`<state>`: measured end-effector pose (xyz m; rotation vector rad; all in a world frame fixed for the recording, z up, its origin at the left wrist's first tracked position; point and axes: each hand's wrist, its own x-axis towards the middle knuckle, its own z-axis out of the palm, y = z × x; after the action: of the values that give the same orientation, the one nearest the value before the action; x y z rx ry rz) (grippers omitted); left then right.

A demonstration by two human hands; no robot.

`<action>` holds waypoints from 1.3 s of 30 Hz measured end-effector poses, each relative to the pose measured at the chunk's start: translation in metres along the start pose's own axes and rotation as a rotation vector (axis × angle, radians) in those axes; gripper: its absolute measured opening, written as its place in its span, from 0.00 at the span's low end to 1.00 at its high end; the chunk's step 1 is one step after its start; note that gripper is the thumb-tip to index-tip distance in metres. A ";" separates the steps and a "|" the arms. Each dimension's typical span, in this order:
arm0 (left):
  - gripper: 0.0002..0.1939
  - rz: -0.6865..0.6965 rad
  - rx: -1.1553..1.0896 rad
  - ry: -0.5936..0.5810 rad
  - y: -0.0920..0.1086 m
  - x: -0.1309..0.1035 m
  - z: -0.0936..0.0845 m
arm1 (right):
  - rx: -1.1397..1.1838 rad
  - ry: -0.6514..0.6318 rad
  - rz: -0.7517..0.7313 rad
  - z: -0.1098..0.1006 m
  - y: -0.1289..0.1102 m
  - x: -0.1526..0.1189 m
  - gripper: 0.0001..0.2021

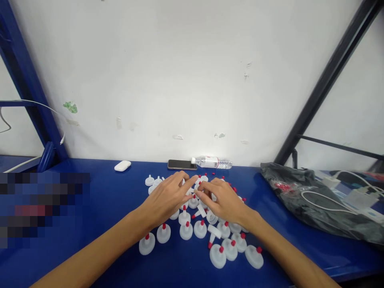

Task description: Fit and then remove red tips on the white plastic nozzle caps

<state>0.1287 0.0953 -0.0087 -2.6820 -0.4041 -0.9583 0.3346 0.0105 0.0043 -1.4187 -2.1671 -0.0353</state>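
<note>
My left hand (172,195) is over the left part of a spread of white nozzle caps, its index finger stretched out and its thumb apart. Close by on the right, my right hand (221,199) has thumb and forefinger brought together; anything between them is too small to make out. Just below the fingertips stands a white cap with a red tip (193,201). Several more red-tipped caps (186,231) are nearer to me, some lying on their sides (214,233). Farther left, white caps without red tips (149,181) are partly hidden behind my left hand.
Along the wall lie a phone (180,164), a clear water bottle (213,162) and a white earphone case (123,166). Loose red tips (234,189) are scattered past my right hand. A dark plastic bag (288,200) with white cables occupies the right side of the blue table (114,216).
</note>
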 end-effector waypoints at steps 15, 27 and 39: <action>0.10 0.115 0.174 0.011 0.007 0.013 -0.015 | -0.138 0.023 -0.201 -0.007 0.003 0.002 0.18; 0.14 -0.112 0.041 -0.270 -0.030 0.005 -0.031 | -0.204 0.243 -0.154 -0.032 0.027 0.001 0.14; 0.15 -0.281 -0.086 -0.212 -0.045 0.001 -0.029 | -0.097 -0.236 0.145 -0.034 0.063 0.001 0.16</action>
<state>0.0972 0.1272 0.0200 -2.8684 -0.8193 -0.7764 0.4022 0.0291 0.0167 -1.7069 -2.2690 0.0849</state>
